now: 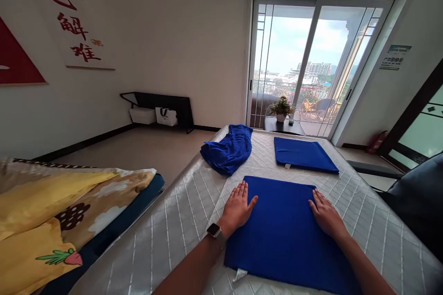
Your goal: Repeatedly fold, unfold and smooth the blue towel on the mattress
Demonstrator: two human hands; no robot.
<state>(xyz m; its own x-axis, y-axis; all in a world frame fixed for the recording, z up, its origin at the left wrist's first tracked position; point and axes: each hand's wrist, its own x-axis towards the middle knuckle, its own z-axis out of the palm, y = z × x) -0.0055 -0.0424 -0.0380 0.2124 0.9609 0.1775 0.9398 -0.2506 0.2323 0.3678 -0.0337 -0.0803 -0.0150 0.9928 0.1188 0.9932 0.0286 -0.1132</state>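
A flat, square blue cushion cover (284, 230) with a white label at its near left corner lies on the silvery quilted mattress (180, 235). My left hand (237, 205) rests palm down at its left edge, fingers stretched out and thumb spread over the fabric. At the opposite edge my right hand (325, 212) also lies flat, fingers pointing away from me. Neither hand grips anything. Farther back on the right is a second flat blue cover (304, 154) with a small label. A crumpled blue cloth (230, 150) is heaped at the back left.
To the left stands another bed with yellow pillows (38, 258) and patterned bedding (107, 193). Beyond the mattress, a potted plant (282, 109) sits on a small dark table (273, 125) before sliding glass doors. A black low shelf (185, 106) lines the wall. Dark seating (418, 193) is at right.
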